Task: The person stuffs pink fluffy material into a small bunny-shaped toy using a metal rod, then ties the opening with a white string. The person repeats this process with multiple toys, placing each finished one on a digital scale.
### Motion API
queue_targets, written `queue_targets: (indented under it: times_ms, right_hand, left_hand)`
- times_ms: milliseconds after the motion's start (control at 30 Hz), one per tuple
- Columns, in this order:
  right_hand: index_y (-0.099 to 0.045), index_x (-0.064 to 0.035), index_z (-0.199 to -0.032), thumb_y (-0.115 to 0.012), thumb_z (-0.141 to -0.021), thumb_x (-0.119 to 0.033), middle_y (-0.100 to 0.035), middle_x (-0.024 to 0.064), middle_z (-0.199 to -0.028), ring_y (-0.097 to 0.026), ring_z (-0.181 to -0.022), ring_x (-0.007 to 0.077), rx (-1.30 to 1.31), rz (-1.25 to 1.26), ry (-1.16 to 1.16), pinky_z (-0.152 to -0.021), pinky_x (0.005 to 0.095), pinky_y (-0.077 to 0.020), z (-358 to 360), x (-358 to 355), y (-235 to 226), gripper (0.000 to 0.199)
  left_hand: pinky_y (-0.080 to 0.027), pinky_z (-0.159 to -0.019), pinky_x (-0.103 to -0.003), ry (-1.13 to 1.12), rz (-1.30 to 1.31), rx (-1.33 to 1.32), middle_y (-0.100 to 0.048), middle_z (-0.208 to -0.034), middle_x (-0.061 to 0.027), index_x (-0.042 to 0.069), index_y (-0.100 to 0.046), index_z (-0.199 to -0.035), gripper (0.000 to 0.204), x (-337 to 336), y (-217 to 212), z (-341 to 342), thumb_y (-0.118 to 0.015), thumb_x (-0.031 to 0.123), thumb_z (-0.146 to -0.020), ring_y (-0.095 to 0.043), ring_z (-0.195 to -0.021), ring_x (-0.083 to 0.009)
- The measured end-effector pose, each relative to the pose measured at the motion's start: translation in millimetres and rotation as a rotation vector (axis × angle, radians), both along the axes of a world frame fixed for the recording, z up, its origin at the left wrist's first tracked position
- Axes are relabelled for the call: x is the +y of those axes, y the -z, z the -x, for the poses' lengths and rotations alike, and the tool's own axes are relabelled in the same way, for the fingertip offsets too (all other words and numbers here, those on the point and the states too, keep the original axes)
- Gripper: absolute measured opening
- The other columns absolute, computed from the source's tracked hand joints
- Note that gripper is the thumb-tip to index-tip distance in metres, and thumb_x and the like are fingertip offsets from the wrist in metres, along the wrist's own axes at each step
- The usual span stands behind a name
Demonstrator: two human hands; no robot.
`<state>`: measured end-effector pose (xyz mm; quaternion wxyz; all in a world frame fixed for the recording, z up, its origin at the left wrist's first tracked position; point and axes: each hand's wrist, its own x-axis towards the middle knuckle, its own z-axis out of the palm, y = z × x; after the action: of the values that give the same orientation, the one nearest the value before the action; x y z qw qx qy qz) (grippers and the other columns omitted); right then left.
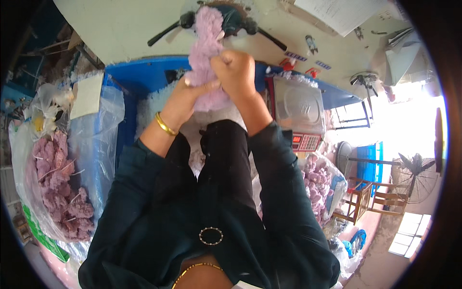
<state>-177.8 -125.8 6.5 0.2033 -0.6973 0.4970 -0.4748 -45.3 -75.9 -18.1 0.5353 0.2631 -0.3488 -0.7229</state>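
A long, fluffy lilac-pink plush piece (206,43) is held up in front of me, its top end close to the pale machine panel. My left hand (185,98) is closed round its lower part, thumb across the front. Higher up, on the plush's right side, my right hand (234,72) is curled into a fist that grips it. Small pale bits stick out near the plush's top right and beside my left fingers. Behind the plush is a dark round fitting (232,21), partly hidden, with a black handle (166,33) on the left and another (272,39) on the right.
White stuffing (156,102) lies in the blue bin (144,77) before my knees. Clear bags of pink plush pieces stand left (62,188) and right (316,185). A digital scale (305,141) bears a clear plastic container (301,103). Farther right are a wooden stool (358,200) and a fan (415,178).
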Motion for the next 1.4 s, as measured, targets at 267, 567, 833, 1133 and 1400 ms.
queue_targets:
  times_ms: [267, 567, 833, 1133, 1400]
  right_hand:
    - [-0.039, -0.002, -0.053, -0.059, -0.07, -0.002, -0.034, 0.0046, -0.049, -0.032, -0.048, 0.0081, -0.201, -0.144, -0.202, -0.043, 0.0304, -0.0267, 19, 38, 14, 0.026]
    - [-0.045, -0.0086, -0.054, -0.061, -0.084, -0.006, -0.051, -0.0041, -0.058, -0.043, -0.051, 0.0037, -0.841, -0.828, -0.565, -0.046, 0.0224, -0.034, 63, 16, 23, 0.034]
    - [-0.044, 0.0004, -0.128, -0.076, -0.075, -0.032, -0.052, 0.0148, -0.125, -0.054, -0.109, 0.0204, -0.035, -0.444, -0.589, -0.097, 0.0349, -0.0397, 100, -10, -16, 0.07]
    - [-0.041, 0.002, -0.129, -0.072, -0.067, -0.016, -0.051, 0.025, -0.108, -0.056, -0.095, 0.0412, 0.444, 0.076, -0.119, -0.081, 0.0441, -0.0482, 15, 82, 16, 0.072]
    - [-0.043, 0.0018, -0.127, -0.077, -0.059, -0.015, -0.053, 0.0216, -0.11, -0.056, -0.097, 0.0415, 0.268, 0.134, -0.185, -0.082, 0.0429, -0.0487, 29, 55, 13, 0.078]
  left_hand:
    - [-0.049, -0.09, -0.034, 0.228, -0.029, 0.07, -0.059, -0.117, -0.0081, 0.001, -0.048, -0.126, 0.043, 21, 34, -27, -0.062, 0.018, -0.089, -0.06, -0.103, -0.0192]
    - [-0.057, -0.064, -0.031, 0.301, -0.267, 0.193, -0.062, -0.11, -0.0098, 0.01, -0.044, -0.128, 0.052, 26, 12, 11, -0.047, 0.049, -0.094, -0.066, -0.091, -0.0235]
    - [-0.057, -0.065, -0.032, 0.1, -0.273, 0.174, -0.061, -0.104, -0.0118, 0.003, -0.05, -0.118, 0.04, 9, -10, 32, -0.063, 0.029, -0.09, -0.065, -0.085, -0.0222]
    - [-0.045, -0.094, -0.033, -0.186, 0.139, -0.217, -0.051, -0.122, -0.0118, 0.001, -0.033, -0.129, 0.052, 37, 13, 13, -0.064, 0.014, -0.088, -0.052, -0.111, -0.0172]
    - [-0.05, -0.072, -0.025, -0.182, 0.31, -0.397, -0.055, -0.112, -0.0107, -0.001, -0.026, -0.13, 0.067, 16, 21, 21, -0.07, 0.014, -0.082, -0.056, -0.095, -0.0138]
